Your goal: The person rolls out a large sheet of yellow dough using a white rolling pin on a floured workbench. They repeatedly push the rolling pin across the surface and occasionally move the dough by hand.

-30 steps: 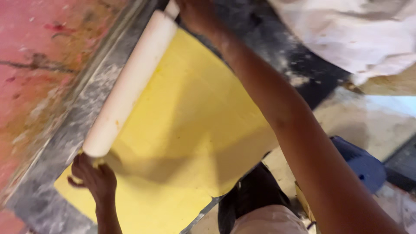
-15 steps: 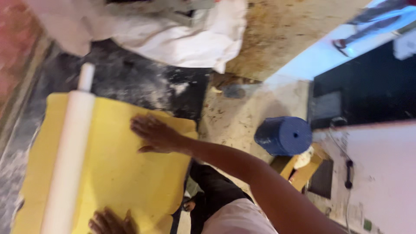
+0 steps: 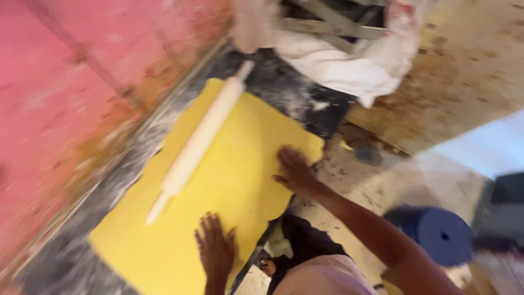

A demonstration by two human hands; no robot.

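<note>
Now pressing the left hand (image 3: 215, 248) and right hand (image 3: 295, 170), fingers spread flat and grasping nothing, evenly on the yellow dough sheet (image 3: 229, 186) lying on the floured dark table (image 3: 65, 262), keeping clear of the white rolling pin (image 3: 196, 143) resting across it.

Dark, flour-dusted counter (image 3: 284, 87) against a pink wall.
On it: flat yellow dough sheet (image 3: 229, 186); white rolling pin (image 3: 199, 139) lying across the sheet; white cloth (image 3: 349, 65) at far end.

Both hands, left (image 3: 215, 251) & right (image 3: 295, 170), flat on yellow dough sheet (image 3: 229, 186); white rolling pin (image 3: 196, 142) beside.
</note>
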